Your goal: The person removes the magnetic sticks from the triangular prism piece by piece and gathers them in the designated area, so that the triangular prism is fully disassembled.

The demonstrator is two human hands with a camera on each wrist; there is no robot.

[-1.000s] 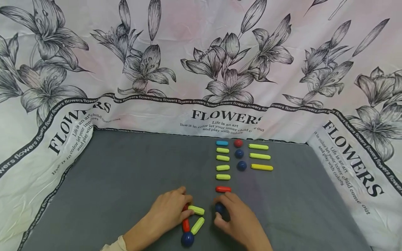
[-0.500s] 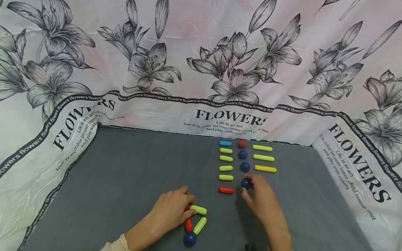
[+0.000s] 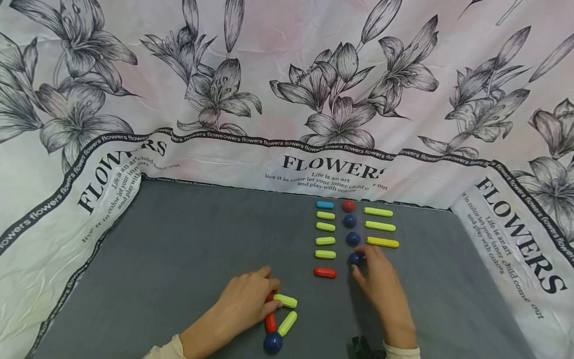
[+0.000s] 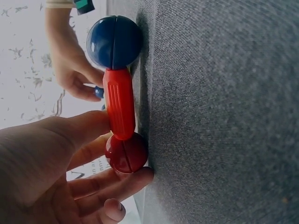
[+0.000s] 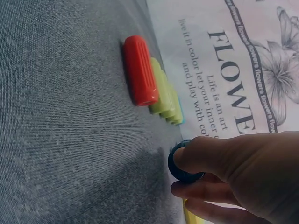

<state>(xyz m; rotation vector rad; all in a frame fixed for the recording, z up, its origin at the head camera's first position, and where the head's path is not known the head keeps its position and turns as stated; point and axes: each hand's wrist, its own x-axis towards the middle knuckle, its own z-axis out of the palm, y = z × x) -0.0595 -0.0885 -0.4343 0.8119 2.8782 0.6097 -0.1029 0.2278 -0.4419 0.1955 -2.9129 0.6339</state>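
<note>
My left hand [image 3: 244, 301] holds a small ball-and-rod toy piece at the front of the table by its red ball [image 4: 125, 156]. From that ball a red rod [image 4: 120, 102] runs to a blue ball [image 3: 273, 343]. One yellow-green rod [image 3: 287, 324] slants up from the blue ball; another yellow-green rod [image 3: 286, 300] reaches out beside my left thumb. Whether those two rods touch at their ends cannot be made out. Farther right, my right hand [image 3: 383, 284] pinches a second blue ball [image 3: 356, 259] between thumb and fingers, just below the column of loose balls.
Several short rods stand in a column, with a blue rod [image 3: 325, 205] at the back and a red rod [image 3: 325, 272] in front. Beside them lie a loose red ball [image 3: 349, 205], two blue balls [image 3: 353, 239] and long rods, including a yellow rod [image 3: 382, 242]. Flowered cloth [image 3: 224, 159] walls the grey table.
My right hand has carried the blue ball from beside the toy piece, away and to the right, to the end of the ball column. The left hand keeps its hold.
</note>
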